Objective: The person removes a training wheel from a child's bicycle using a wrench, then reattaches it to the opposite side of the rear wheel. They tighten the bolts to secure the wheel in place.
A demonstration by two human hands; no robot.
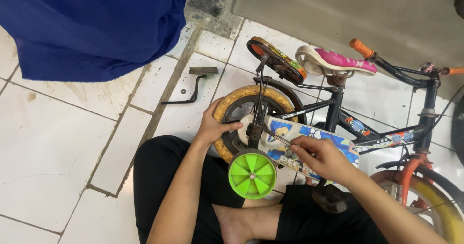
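Observation:
A small child's bicycle stands in front of me, with a pink and white saddle and orange handlebar grips. My left hand grips the yellowed rear tyre from the left side. My right hand pinches a thin metal tool whose tip reaches toward the rear axle area beside the patterned chain guard. A bright green training wheel hangs just below both hands.
A loose black crank arm with its pedal lies on the white floor tiles behind the wheel. Blue cloth covers the upper left. Another yellow and orange wheel sits at the lower right. My crossed legs in black trousers are beneath the bicycle.

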